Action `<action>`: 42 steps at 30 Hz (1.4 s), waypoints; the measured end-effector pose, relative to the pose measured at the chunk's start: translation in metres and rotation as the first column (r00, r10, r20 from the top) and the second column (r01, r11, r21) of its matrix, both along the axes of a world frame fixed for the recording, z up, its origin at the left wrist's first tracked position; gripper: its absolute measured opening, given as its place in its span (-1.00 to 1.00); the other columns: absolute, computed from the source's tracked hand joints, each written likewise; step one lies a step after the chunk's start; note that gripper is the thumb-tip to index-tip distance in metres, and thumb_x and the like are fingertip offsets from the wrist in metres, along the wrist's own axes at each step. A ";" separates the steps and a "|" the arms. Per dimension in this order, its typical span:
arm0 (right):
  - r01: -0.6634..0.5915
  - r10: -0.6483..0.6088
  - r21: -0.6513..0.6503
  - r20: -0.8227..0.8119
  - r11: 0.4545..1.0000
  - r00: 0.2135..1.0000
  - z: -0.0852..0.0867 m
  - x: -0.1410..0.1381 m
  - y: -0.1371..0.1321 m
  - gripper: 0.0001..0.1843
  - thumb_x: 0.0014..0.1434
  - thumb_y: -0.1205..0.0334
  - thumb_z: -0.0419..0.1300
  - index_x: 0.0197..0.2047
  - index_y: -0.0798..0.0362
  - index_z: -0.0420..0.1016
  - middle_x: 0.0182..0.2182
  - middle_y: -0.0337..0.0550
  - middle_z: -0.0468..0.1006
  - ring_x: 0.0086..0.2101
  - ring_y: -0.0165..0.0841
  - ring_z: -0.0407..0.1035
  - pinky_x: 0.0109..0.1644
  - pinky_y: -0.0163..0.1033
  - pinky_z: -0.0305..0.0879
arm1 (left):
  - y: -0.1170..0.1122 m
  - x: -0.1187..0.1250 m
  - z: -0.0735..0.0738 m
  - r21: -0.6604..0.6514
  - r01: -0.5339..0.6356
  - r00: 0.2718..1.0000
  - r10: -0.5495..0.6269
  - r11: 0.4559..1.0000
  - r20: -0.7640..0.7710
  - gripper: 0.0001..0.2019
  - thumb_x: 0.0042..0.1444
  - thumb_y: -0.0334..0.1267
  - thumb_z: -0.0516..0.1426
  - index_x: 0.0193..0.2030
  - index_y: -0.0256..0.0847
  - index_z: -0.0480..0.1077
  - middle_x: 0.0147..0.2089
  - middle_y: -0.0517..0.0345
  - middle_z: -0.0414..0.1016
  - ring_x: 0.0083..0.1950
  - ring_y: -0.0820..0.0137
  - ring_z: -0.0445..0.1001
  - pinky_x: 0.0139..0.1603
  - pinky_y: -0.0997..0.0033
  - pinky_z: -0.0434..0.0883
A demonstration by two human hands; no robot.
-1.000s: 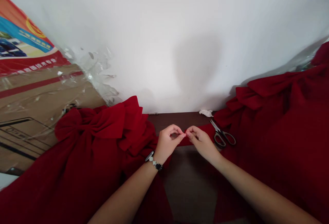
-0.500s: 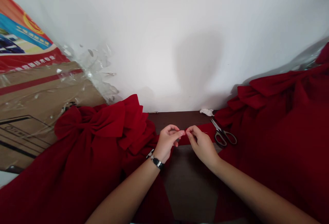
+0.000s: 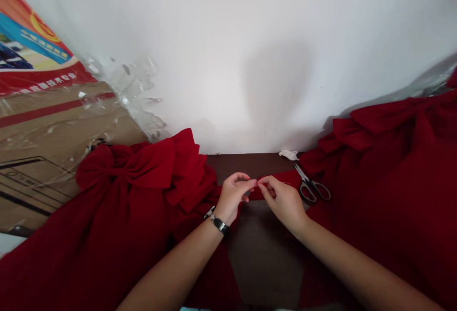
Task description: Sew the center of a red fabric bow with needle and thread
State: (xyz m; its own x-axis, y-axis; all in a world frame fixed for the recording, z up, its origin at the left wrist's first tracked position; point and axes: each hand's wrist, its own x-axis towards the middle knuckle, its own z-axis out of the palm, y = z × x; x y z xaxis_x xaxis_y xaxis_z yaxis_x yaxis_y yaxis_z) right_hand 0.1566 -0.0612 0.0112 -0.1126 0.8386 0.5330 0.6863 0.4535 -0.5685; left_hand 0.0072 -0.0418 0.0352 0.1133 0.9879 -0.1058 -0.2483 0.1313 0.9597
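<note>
My left hand (image 3: 233, 195), with a dark-banded watch (image 3: 219, 224) on its wrist, is closed in a pinch of thumb and forefinger. Facing it, my right hand (image 3: 282, 200) pinches too, and the fingertips of both nearly meet. Whatever they hold is too small to make out. Under and behind the hands lies a flat strip of red cloth (image 3: 288, 177) with a thin pale line on it, perhaps thread. Just right of my right hand rest scissors (image 3: 311, 186) with black and grey handles, partly on the cloth.
Stacked red fabric bows (image 3: 139, 168) with long tails fill the left side. More red bows (image 3: 385, 135) are heaped on the right. A crumpled white scrap (image 3: 288, 154) lies at the dark table's (image 3: 243, 162) back edge, against the wall. A plastic-wrapped cardboard box (image 3: 67, 139) stands at left.
Both hands keep their pinches almost in place. The camera view has shifted slightly; little else differs.
</note>
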 end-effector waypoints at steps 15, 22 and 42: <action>-0.100 0.112 0.069 -0.193 0.993 0.975 -0.003 0.003 0.002 -0.71 0.25 0.22 0.05 -0.09 0.07 0.55 -0.19 -0.05 0.60 -0.32 -0.27 0.51 -0.31 -0.24 0.42 | 0.002 -0.004 0.001 -0.123 0.073 0.970 -0.042 0.990 0.241 -0.76 -0.11 -0.45 0.29 -0.25 -0.29 0.42 -0.34 0.11 0.57 -0.35 0.51 0.52 -0.44 0.61 0.41; -0.127 0.137 0.058 -0.222 0.990 0.965 -0.002 0.002 0.001 -0.70 0.25 0.23 0.06 -0.04 0.07 0.54 -0.16 -0.06 0.59 -0.27 -0.26 0.52 -0.26 -0.23 0.46 | 0.002 -0.003 0.000 -0.066 0.043 0.974 -0.028 0.997 0.224 -0.69 -0.17 -0.40 0.34 -0.24 -0.31 0.42 -0.38 0.14 0.57 -0.37 0.53 0.51 -0.43 0.61 0.42; -0.150 0.117 -0.068 -0.360 0.986 0.926 0.001 0.005 0.007 -0.74 0.19 0.16 0.08 -0.18 0.12 0.50 -0.50 -0.18 0.48 -0.51 -0.38 0.35 -0.45 -0.31 0.26 | 0.008 -0.006 -0.002 0.060 0.010 0.991 -0.018 0.998 0.132 -0.62 -0.23 -0.34 0.38 -0.24 -0.31 0.39 -0.41 0.14 0.60 -0.41 0.53 0.53 -0.34 0.58 0.46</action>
State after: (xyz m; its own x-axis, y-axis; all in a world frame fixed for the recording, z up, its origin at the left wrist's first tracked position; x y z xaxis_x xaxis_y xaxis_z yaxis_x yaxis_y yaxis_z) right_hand 0.1615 -0.0544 0.0122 -0.0454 0.8762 0.4797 0.3698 0.4609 -0.8068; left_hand 0.0014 -0.0342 0.0333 0.1364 0.9902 -0.0302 -0.3724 0.0795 0.9247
